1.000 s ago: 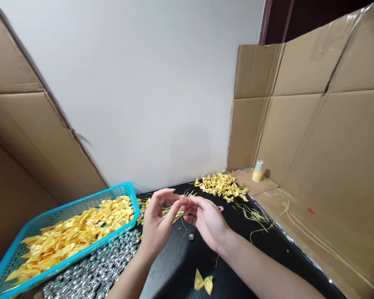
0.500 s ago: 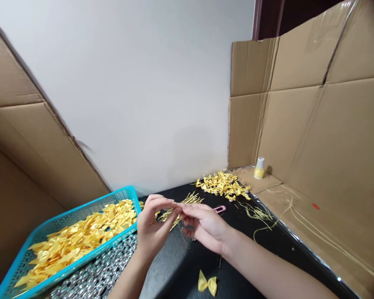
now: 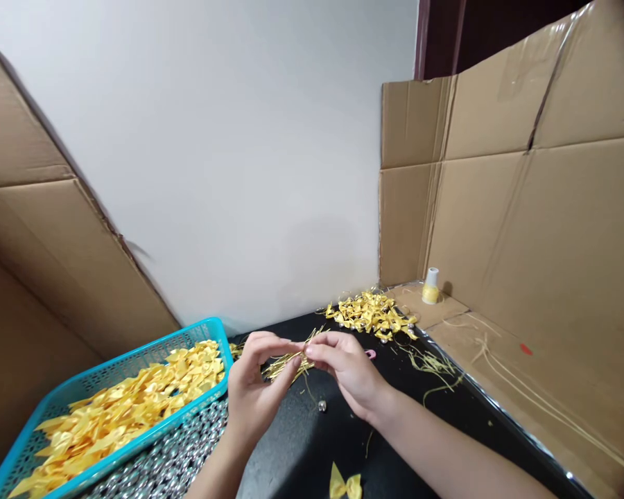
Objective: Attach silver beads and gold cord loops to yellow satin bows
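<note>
My left hand [image 3: 254,388] and my right hand [image 3: 349,374] meet over the black table [image 3: 301,450], fingertips pinched together on a thin gold wire. Just behind the fingers lies a bundle of gold wires [image 3: 286,360]. A small silver bell [image 3: 322,405] rests on the table below my hands. A yellow ribbon bow [image 3: 343,483] lies near the front edge. To the left stands a blue basket [image 3: 135,350] full of yellow bows, with a heap of silver bells [image 3: 166,457] in front of it.
A pile of finished yellow bows with bells [image 3: 371,315] lies at the back of the table. A pink clip [image 3: 370,354] peeks out behind my right hand. A small yellow thread spool [image 3: 430,286] stands on cardboard at the right. Cardboard sheets [image 3: 525,229] wall both sides.
Both hands have stayed together, shifting slightly while the fingers work the wire. The view has moved a little, and the silver bell on the table shows below the hands again.
</note>
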Demonstrator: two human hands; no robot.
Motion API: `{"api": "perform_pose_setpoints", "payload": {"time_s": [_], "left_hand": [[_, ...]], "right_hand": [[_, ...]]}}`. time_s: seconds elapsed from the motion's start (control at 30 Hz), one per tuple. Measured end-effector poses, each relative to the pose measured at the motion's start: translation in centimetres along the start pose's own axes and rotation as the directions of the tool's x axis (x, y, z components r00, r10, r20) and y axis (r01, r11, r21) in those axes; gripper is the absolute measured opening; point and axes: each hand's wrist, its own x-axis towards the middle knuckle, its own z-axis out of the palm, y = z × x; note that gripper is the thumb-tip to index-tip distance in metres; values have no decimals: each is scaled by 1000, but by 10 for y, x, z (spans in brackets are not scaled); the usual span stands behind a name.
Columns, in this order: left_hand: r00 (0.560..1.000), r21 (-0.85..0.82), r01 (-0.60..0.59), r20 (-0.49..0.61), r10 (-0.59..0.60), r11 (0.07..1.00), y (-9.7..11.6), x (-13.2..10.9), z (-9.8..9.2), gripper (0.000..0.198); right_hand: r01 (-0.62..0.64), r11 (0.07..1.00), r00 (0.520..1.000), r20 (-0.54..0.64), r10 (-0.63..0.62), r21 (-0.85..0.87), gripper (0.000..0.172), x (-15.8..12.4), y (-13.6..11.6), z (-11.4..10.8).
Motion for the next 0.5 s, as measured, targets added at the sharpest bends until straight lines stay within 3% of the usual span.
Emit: {"api": "perform_pose_setpoints", "payload": {"time_s": [0.07,0.13,0.2,0.23,0.33,0.5], "left_hand": [[984,-81,177,-13,-178,981,2,0,2,25],[932,-159,361,72,-354,919,5,2,4,28],[857,-185,502,242,-456,845,7,3,6,32],[815,-185,555,316,-485,811,7,4,8,33],[736,-168,640,414,-536,750,7,5,12,31],[697,-236,691,469,-543,683,3,3,14,46]], "right_hand": [[222,947,975,40,-218,-234,10,2,-5,-5],[416,776,903,113,-415,-473,8,3,-12,-10],[488,626,853,182,-488,-608,10,4,-19,-15],[486,597,855,204,-478,-639,10,5,-22,-17],[440,630,895,257,-365,-640,12,8,-24,-22],[356,819,925,297,-239,-451,12,17,-21,-27]]}}
